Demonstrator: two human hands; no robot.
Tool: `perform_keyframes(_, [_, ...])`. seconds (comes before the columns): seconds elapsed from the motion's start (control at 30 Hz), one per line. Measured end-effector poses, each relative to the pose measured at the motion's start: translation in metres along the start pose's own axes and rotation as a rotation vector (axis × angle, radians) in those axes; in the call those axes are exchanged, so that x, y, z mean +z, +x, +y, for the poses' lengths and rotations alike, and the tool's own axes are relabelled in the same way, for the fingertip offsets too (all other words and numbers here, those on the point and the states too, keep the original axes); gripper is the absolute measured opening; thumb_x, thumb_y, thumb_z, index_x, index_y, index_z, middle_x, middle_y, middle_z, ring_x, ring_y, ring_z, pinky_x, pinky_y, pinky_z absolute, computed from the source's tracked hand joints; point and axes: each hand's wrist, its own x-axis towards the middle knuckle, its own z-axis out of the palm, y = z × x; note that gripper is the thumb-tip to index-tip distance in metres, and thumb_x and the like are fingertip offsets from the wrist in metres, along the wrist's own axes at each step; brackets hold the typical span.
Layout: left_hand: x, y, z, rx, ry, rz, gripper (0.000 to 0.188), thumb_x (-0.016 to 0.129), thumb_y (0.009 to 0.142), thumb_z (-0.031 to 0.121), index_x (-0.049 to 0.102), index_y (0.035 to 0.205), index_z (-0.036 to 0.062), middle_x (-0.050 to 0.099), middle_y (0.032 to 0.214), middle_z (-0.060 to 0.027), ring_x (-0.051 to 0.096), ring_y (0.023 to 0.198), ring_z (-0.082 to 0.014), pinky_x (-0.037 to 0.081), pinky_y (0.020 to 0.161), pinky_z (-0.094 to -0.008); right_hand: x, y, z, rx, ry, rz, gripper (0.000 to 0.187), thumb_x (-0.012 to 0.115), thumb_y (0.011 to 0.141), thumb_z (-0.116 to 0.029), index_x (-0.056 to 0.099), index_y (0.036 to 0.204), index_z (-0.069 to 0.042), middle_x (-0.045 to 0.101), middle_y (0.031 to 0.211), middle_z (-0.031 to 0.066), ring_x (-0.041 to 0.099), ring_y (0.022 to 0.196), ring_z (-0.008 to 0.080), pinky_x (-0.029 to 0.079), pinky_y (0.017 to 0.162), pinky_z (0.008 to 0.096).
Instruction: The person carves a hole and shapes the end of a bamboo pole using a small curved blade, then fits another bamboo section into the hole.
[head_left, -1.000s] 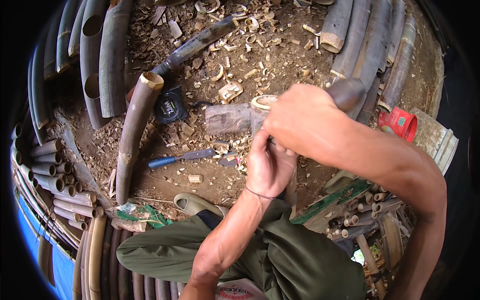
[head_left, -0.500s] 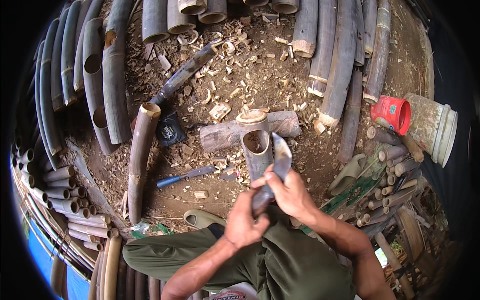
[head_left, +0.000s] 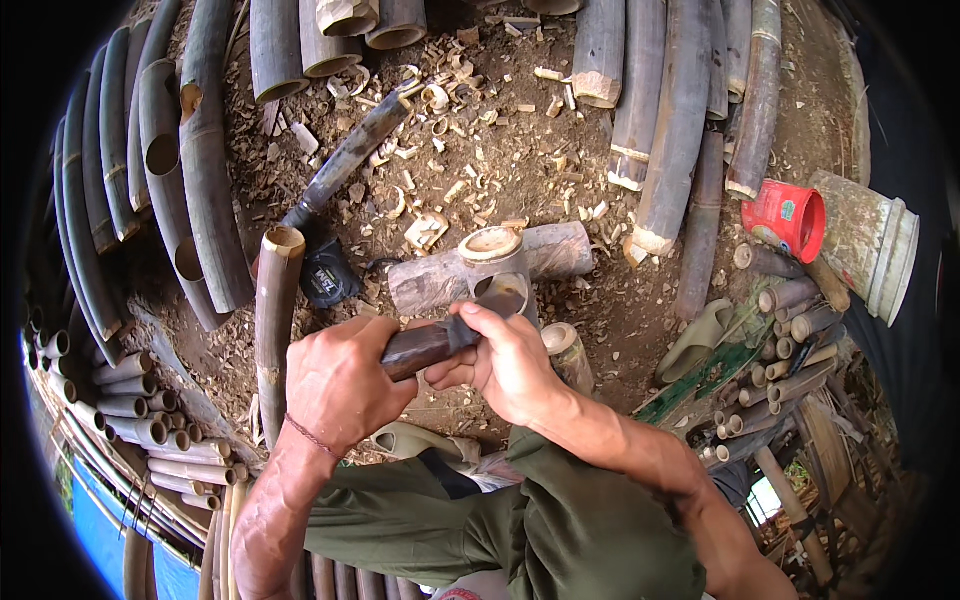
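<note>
My left hand (head_left: 345,375) is closed round the dark wooden handle (head_left: 415,350) of a knife. My right hand (head_left: 515,365) grips the same knife where handle meets blade, thumb on top. The blade (head_left: 502,296) points away to the right, over the hole in a bamboo tube (head_left: 493,246); whether it touches the tube, I cannot tell. That tube has a pale, closed cut end and leans across a short log (head_left: 565,250). Just right of my right hand stands a pale-topped bamboo piece (head_left: 566,345), partly hidden.
Upright to the left is a bamboo length (head_left: 275,320), beside a black tape measure (head_left: 330,276). A long blade (head_left: 350,155) lies beyond, among wood chips. Bamboo poles (head_left: 215,160) line both sides. A red container (head_left: 785,222) and a white bucket (head_left: 868,245) lie far right.
My left hand has moved left and up with the handle, and the knife now lies more level. The blade has come over the tube's hole. The blue-handled knife is now hidden.
</note>
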Motion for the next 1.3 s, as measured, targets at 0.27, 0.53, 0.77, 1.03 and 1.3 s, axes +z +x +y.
perform_keyframes(0.27, [0.04, -0.031, -0.013, -0.217, -0.258, 0.027, 0.036, 0.077, 0.063, 0.022, 0.072, 0.096, 0.0077, 0.071, 0.086, -0.0149, 0.07, 0.076, -0.0332, 0.056, 0.071, -0.0405, 0.0, 0.005, 0.008, 0.138, -0.361, 0.021, 0.038, 0.046, 0.103, -0.024, 0.049, 0.103, 0.014, 0.063, 0.092, 0.0249, 0.07, 0.064, 0.033, 0.061, 0.051, 0.0336])
perform_keyframes(0.53, [-0.027, 0.025, 0.029, 0.053, 0.162, -0.096, 0.026, 0.075, 0.063, 0.021, 0.068, 0.083, 0.0065, 0.068, 0.077, -0.0127, 0.068, 0.073, -0.0317, 0.053, 0.067, -0.0411, -0.01, -0.003, -0.015, 0.012, 0.08, -0.152, 0.04, 0.044, 0.102, -0.026, 0.054, 0.112, 0.01, 0.068, 0.106, 0.0237, 0.071, 0.076, 0.0302, 0.061, 0.066, 0.0376])
perform_keyframes(0.77, [-0.049, 0.055, 0.08, 0.275, 0.503, -0.219, 0.011, 0.072, 0.072, 0.017, 0.068, 0.076, 0.0074, 0.069, 0.073, -0.0094, 0.07, 0.068, -0.0246, 0.053, 0.059, -0.0363, -0.036, -0.004, -0.01, 0.071, 0.5, -0.21, 0.028, 0.042, 0.103, -0.029, 0.056, 0.116, -0.009, 0.069, 0.102, 0.0143, 0.071, 0.077, 0.0299, 0.06, 0.071, 0.0417])
perform_keyframes(1.03, [-0.034, 0.027, 0.049, 0.289, 0.489, -0.304, 0.014, 0.063, 0.083, 0.017, 0.064, 0.095, 0.0094, 0.068, 0.081, -0.009, 0.07, 0.075, -0.0257, 0.051, 0.065, -0.0386, -0.056, -0.005, 0.014, 0.257, 0.338, -0.224, 0.029, 0.044, 0.105, -0.03, 0.055, 0.125, -0.011, 0.069, 0.105, 0.0095, 0.072, 0.081, 0.0292, 0.06, 0.071, 0.0379])
perform_keyframes(1.3, [0.076, -0.039, -0.012, 0.097, -0.239, -0.376, 0.042, 0.076, 0.072, 0.018, 0.053, 0.106, 0.0099, 0.067, 0.088, -0.0153, 0.069, 0.077, -0.0352, 0.056, 0.07, -0.0453, -0.062, -0.03, -0.002, 0.308, -0.399, 0.058, 0.033, 0.058, 0.099, -0.023, 0.053, 0.121, 0.001, 0.062, 0.1, 0.0118, 0.071, 0.073, 0.0231, 0.058, 0.059, 0.0317])
